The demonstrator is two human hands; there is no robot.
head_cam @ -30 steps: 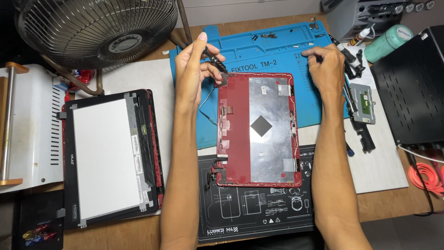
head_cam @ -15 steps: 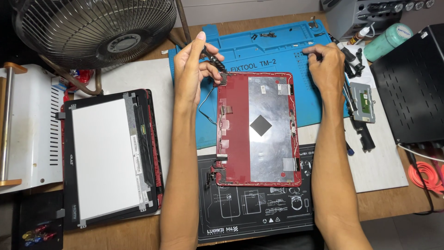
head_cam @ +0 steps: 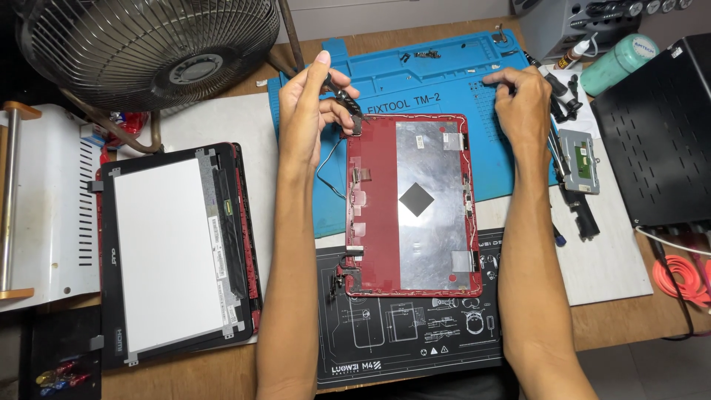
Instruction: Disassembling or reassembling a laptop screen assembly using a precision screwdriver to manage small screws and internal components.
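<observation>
From the head camera, a red laptop lid shell lies flat, inner side up, partly on a blue silicone repair mat and partly on a black work mat, its silver foil lining facing the camera. The left hand hovers at the shell's upper left corner — its grip is pinched shut on a small dark hinge piece, from which a thin cable trails down beside the shell's left edge. The right hand rests on the blue mat just past the shell's upper right corner, fingers curled together; whether that grip has hold of anything I cannot tell. On the desk to the left lies a detached display panel in its black bezel, with a fan above it. Right of the right hand lie a touchpad module and a black box.
</observation>
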